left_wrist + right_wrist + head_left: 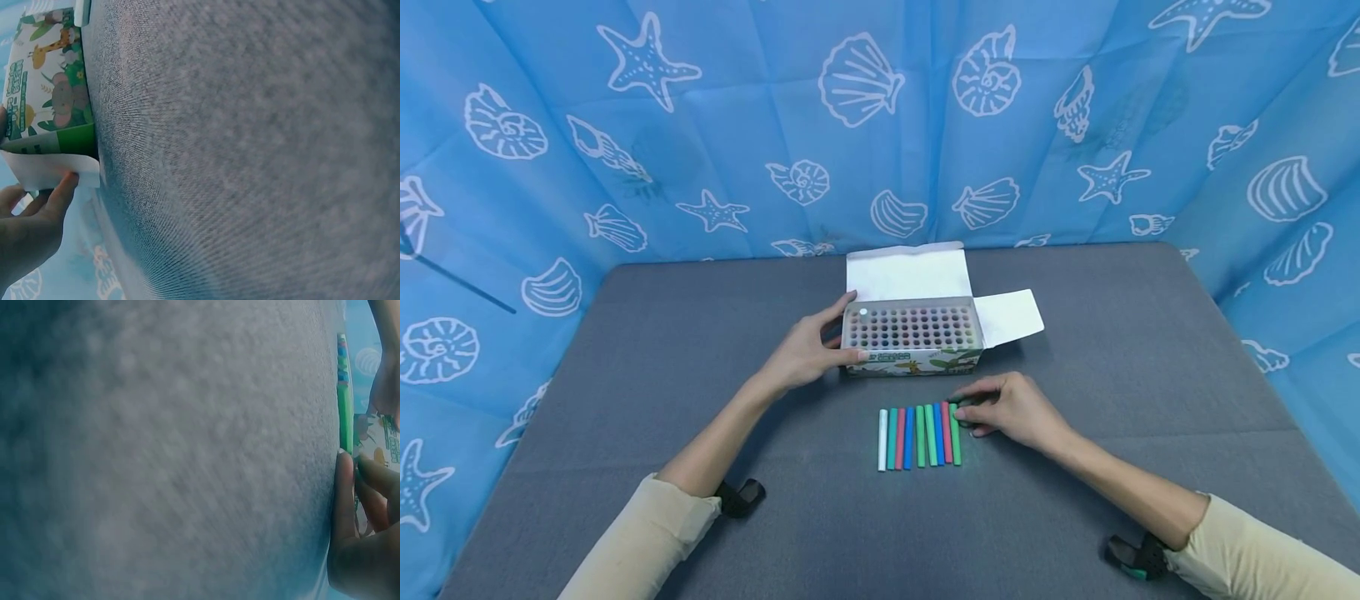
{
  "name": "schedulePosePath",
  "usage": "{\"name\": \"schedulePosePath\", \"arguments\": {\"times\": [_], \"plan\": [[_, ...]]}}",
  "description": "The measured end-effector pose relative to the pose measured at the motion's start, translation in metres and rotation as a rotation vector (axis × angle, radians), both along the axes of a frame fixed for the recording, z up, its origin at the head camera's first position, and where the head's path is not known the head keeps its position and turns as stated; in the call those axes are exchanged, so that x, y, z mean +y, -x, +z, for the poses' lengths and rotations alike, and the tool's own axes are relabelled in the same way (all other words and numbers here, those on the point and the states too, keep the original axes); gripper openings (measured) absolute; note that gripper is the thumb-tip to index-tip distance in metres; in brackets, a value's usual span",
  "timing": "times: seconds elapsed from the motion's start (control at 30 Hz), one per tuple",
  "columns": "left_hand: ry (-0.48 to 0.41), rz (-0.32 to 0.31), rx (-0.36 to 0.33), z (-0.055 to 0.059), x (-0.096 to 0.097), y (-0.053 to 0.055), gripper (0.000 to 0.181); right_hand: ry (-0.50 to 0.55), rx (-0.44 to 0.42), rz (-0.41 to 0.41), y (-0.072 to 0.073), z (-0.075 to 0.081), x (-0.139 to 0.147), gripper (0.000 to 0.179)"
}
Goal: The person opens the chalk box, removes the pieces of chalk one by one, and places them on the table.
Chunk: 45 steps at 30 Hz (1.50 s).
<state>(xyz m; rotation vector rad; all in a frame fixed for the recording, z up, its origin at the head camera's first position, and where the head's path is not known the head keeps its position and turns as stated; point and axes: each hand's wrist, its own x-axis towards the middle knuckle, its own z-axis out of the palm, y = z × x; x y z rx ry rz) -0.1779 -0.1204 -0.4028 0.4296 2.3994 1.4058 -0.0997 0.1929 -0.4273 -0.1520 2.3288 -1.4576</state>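
A chalk box [925,363] with a giraffe print on its front stands with its lid raised. Inside, rows of round chalk ends or holes show, with one white end in the back left corner. My left hand [808,350] grips the box's left end, thumb at the front corner, other fingers at the side flap [47,167]. In front of the box, several chalk sticks lie side by side: a white chalk [882,440] at the left, then teal, red, blue and green ones. My right hand [1011,408] pinches the top end of the rightmost green chalk [957,442].
The box's white lid [910,273] stands up at the back, and a white side flap [1009,318] sticks out to the right. Grey cloth covers the table [700,333]. A blue shell-patterned curtain [737,108] hangs behind and at the sides.
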Motion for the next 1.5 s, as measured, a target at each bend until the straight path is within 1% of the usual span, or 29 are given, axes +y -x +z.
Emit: {"name": "schedulePosePath", "arguments": {"times": [0.17, 0.3, 0.5, 0.63, 0.93, 1.1, 1.17, 1.27, 1.5], "plan": [[0.027, 0.002, 0.008, 0.0, 0.001, 0.0, 0.093, 0.008, -0.005, 0.015, 0.001, 0.002, 0.001, 0.031], [0.044, 0.004, 0.015, 0.0, 0.001, 0.0, 0.093, 0.035, 0.028, 0.045, 0.004, 0.005, 0.003, 0.029], [0.036, 0.004, 0.015, 0.001, 0.0, -0.001, 0.092, 0.118, 0.108, 0.127, 0.011, 0.012, 0.0, 0.028], [0.028, 0.002, 0.018, 0.001, -0.001, -0.001, 0.092, 0.153, 0.171, 0.155, 0.016, 0.019, -0.004, 0.026], [0.013, 0.0, 0.004, 0.0, 0.0, -0.001, 0.092, 0.125, 0.359, 0.173, 0.028, 0.037, -0.014, 0.016], [0.011, 0.008, -0.002, 0.0, 0.0, -0.001, 0.093, 0.115, 0.421, 0.182, 0.039, 0.049, -0.023, 0.018], [0.01, 0.012, -0.001, 0.001, 0.0, 0.0, 0.093, 0.112, 0.433, 0.176, 0.044, 0.053, -0.026, 0.019], [0.012, 0.015, 0.001, 0.001, 0.0, 0.0, 0.093, 0.102, 0.443, 0.161, 0.052, 0.055, -0.032, 0.02], [-0.002, 0.008, -0.009, 0.0, 0.0, 0.0, 0.093, 0.084, 0.387, 0.132, 0.068, 0.054, -0.044, 0.024]]}}
